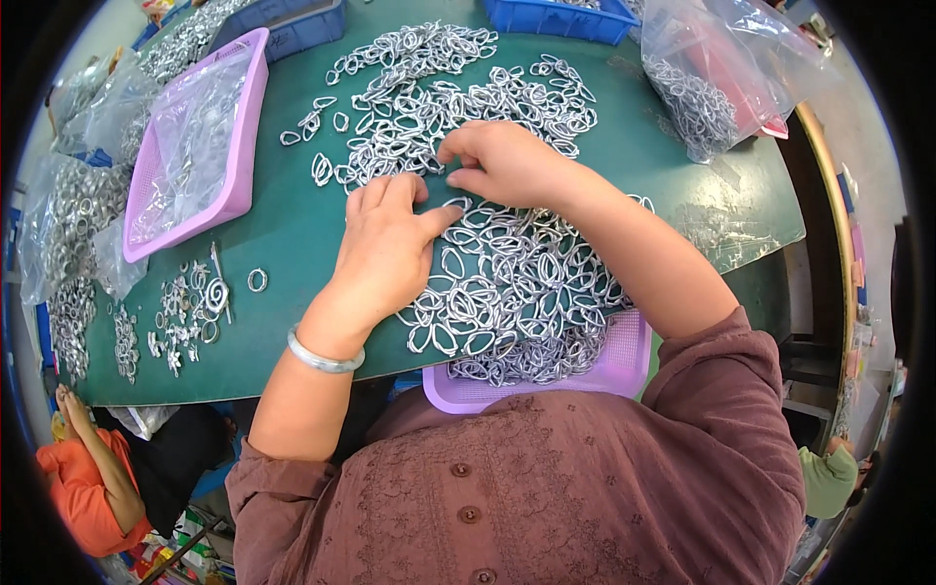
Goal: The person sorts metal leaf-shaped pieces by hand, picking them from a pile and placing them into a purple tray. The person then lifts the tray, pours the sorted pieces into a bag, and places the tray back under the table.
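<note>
Silver-coloured oval metal rings lie in two groups on the green table: a far pile and a near pile that reaches the table's front edge. Between the two piles, my left hand rests with its fingers bent down at the edge of the far pile. Its thumb is spread to the right, touching the near rings. My right hand is over the far pile's near side, fingers curved, with a gap between thumb and forefinger. No ring shows in either hand. Below the table edge, a purple basket holds more rings.
A pink-purple basket with clear plastic stands at left, near small metal parts. Blue bins are at the back. A clear bag of rings sits back right. A person in orange is at lower left.
</note>
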`<state>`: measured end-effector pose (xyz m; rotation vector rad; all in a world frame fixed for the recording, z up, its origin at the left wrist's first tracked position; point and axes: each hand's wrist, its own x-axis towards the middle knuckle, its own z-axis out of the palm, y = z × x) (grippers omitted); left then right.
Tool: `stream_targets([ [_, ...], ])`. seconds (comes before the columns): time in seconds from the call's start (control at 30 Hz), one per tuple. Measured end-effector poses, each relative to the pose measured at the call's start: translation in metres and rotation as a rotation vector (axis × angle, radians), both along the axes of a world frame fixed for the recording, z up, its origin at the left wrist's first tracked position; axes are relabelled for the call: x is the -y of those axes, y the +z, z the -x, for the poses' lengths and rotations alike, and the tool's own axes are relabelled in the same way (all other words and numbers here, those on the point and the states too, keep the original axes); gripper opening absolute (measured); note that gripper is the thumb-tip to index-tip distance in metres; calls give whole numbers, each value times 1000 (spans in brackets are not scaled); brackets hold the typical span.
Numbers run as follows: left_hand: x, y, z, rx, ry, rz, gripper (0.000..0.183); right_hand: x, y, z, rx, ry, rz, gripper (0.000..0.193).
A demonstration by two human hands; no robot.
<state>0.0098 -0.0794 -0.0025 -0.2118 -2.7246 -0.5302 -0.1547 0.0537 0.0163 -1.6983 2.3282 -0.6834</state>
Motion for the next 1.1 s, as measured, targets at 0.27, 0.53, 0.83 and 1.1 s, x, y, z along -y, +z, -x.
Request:
stream_targets([
  [0.27, 8, 0, 1, -49, 18, -98, 32, 3, 5, 3, -2, 92, -136, 9],
  [0.53, 7, -3, 4, -98, 51, -106, 28, 3, 10, 16, -74, 10, -124, 29],
  [0.83, 31, -10, 1, -120, 251, -87, 20, 8, 28, 7, -44, 109, -472, 12],
  [1.1, 30, -10, 3, -84, 237, -90, 18, 27, -6, -1, -148, 23, -10, 18],
])
